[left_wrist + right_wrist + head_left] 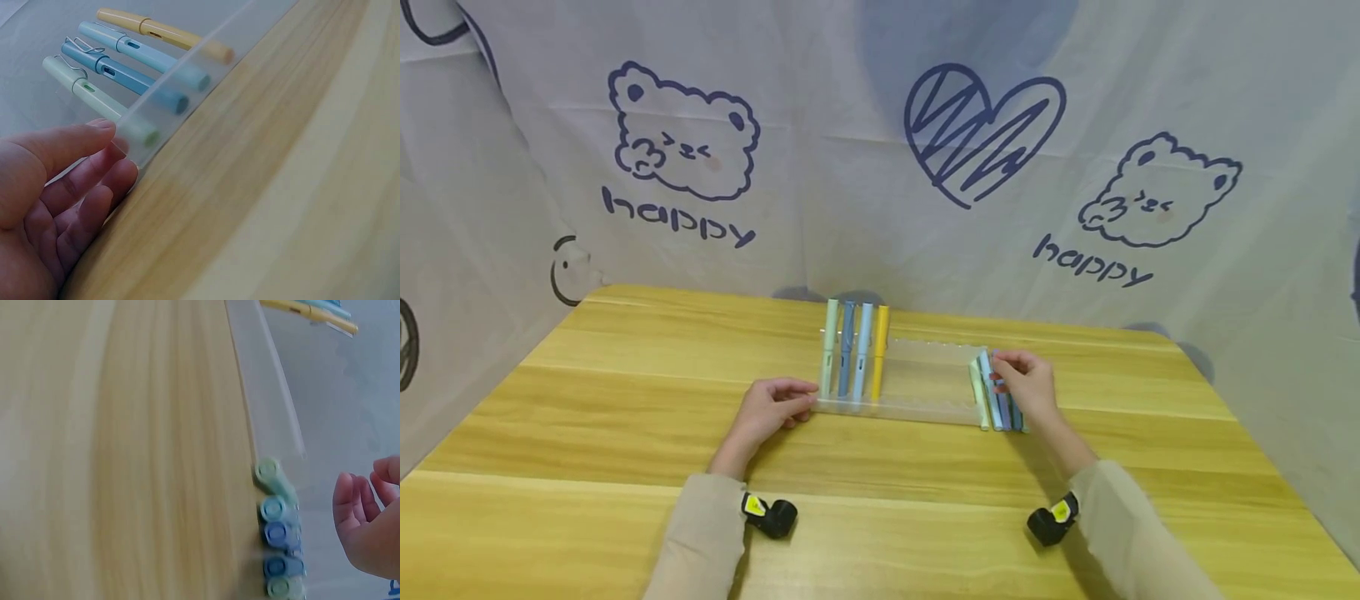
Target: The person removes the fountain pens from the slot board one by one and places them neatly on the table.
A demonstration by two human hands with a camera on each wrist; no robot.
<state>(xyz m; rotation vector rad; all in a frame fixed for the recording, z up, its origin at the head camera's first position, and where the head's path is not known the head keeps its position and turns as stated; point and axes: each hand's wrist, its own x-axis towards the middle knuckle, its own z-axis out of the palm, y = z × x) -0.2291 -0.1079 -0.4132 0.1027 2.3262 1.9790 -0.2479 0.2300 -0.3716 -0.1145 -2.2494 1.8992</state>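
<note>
A clear plastic pen rack (928, 379) stands on the table. Upright in its left part are a pale green pen (828, 350), a dark blue pen (846, 350), a light blue pen (862, 354) and a yellow pen (880, 354). My left hand (772, 404) pinches the rack's left end, thumb in front and a fingertip showing through the plastic. Past the right end, several loose pens lie side by side, a pale green pen (274, 478) nearest the rack. Over their far ends is my right hand (1026, 383), fingers loosely bent, nothing visible between them in the right wrist view.
The wooden table (880, 525) runs back to a pale cloth (842, 167) printed with bears and a heart. Each sleeve carries a small black camera, one on the left wrist (772, 517) and one on the right wrist (1051, 521).
</note>
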